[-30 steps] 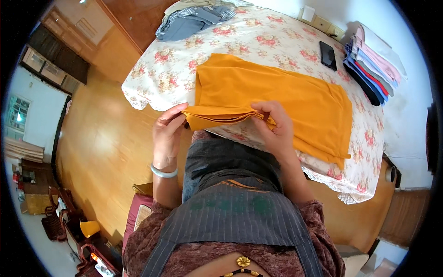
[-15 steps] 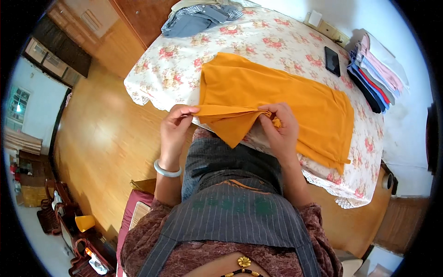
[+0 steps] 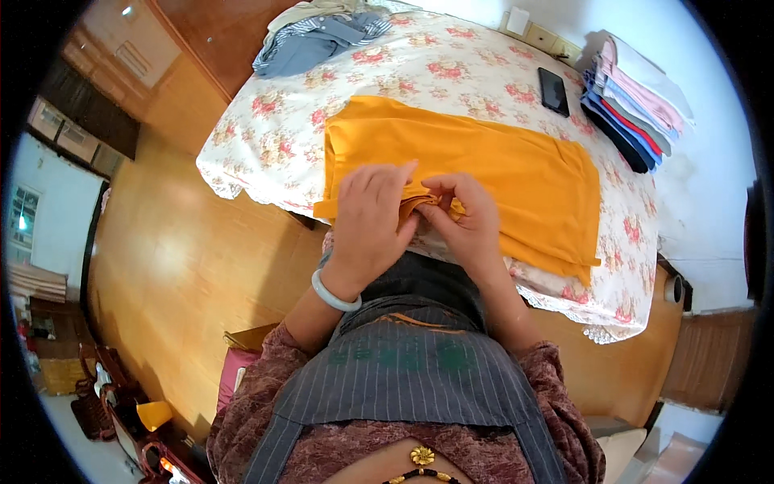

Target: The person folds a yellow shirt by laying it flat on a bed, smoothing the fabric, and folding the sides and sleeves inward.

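A mustard-yellow garment [image 3: 516, 185] lies spread along the near side of the bed; whether it is a skirt or something else does not show. Its near left edge is lifted and bunched in folds between my hands. With thumb and fingertips my right hand [image 3: 468, 222] pinches that folded edge. My left hand [image 3: 367, 218], a pale bangle [image 3: 332, 294] on its wrist, lies across the lifted edge with its fingers stretched out, the thumb apart from them. A flat strip of the cloth sticks out to the left of that hand. The palm side is hidden.
A floral sheet [image 3: 266, 133] with a lace hem covers the bed. Grey and striped clothes [image 3: 310, 44] lie at its far left corner. Back right are a black phone [image 3: 553, 90] and a folded clothes stack [image 3: 637, 101] against the wall. Wooden floor [image 3: 169, 234] extends to the left.
My left hand has moved right from the edge's left end, opening its pinch and coming close to my right hand. The stretched flap is now bunched. The view has shifted slightly.
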`<act>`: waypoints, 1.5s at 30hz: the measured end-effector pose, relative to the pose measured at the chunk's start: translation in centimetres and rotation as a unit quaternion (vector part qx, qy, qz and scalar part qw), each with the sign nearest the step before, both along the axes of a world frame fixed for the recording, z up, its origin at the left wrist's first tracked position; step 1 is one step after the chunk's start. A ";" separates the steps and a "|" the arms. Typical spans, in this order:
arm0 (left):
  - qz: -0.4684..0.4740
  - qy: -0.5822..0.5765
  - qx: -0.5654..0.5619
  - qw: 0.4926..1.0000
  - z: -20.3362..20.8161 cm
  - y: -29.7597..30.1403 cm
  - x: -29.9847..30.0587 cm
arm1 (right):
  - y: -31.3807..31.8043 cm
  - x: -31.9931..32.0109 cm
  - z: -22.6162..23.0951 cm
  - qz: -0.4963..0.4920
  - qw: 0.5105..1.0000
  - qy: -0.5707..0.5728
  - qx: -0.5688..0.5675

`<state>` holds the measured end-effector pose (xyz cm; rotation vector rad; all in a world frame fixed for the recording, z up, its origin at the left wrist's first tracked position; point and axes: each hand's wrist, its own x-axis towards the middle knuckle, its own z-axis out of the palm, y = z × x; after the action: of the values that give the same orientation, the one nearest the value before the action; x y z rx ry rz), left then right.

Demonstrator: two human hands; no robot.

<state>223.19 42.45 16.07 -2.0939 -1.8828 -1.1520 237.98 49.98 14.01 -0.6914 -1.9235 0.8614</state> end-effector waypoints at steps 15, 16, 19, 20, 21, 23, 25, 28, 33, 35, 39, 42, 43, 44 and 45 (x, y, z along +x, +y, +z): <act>-0.066 0.004 -0.042 0.997 0.0 1.1 -1.2 | 0.1 3.3 -1.6 -0.015 0.998 -0.012 0.065; -0.057 -0.020 -0.043 0.997 0.1 1.1 -1.4 | 0.0 4.2 -1.5 -0.031 0.997 -0.019 0.066; -0.057 -0.054 -0.029 0.997 -0.3 1.5 -1.5 | -0.2 8.6 -1.9 -0.111 0.978 -0.089 0.153; -0.051 -0.061 -0.014 0.997 -0.6 1.6 -1.6 | -0.1 10.5 -2.5 -0.164 0.971 -0.107 0.140; -0.055 -0.068 -0.023 0.996 -0.8 1.7 -1.7 | -0.1 12.6 -2.9 -0.219 0.959 -0.125 0.127; -0.069 -0.097 -0.021 0.993 -1.1 1.8 -1.6 | 0.4 16.8 -3.1 -0.272 0.952 -0.106 0.087; -0.076 -0.132 -0.013 0.988 -1.4 1.8 -1.7 | 0.4 20.4 -1.6 -0.317 0.920 -0.193 0.127; -0.070 -0.165 -0.027 0.983 -1.9 1.6 -1.8 | -0.2 23.2 -0.7 -0.345 0.884 -0.291 0.123; -0.078 -0.171 -0.015 0.982 -2.1 1.6 -1.6 | 0.6 24.5 -1.5 -0.330 0.855 -0.368 0.155; -0.085 -0.171 -0.007 0.982 -2.1 1.6 -1.6 | 1.0 25.0 -1.9 -0.307 0.839 -0.426 0.145; -0.069 -0.174 -0.017 0.982 -1.8 1.2 -1.7 | 1.1 25.6 -0.8 -0.364 0.838 -0.362 0.185; -0.061 -0.180 -0.017 0.982 -2.1 0.8 -2.1 | 0.1 25.9 -0.1 -0.362 0.856 -0.337 0.149; -0.059 -0.177 -0.007 0.982 -2.3 0.6 -2.3 | -0.4 26.2 -0.3 -0.323 0.861 -0.368 0.140; -0.059 -0.178 -0.005 0.982 -2.4 0.5 -2.5 | -0.9 26.5 -0.4 -0.282 0.863 -0.398 0.132; -0.071 -0.158 0.003 0.985 -2.4 0.4 -2.7 | -1.0 26.8 -0.4 -0.249 0.862 -0.432 0.086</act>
<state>220.50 42.88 13.62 -2.1785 -1.8689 -1.6038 264.80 48.94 13.64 -1.5611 -2.3513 0.0049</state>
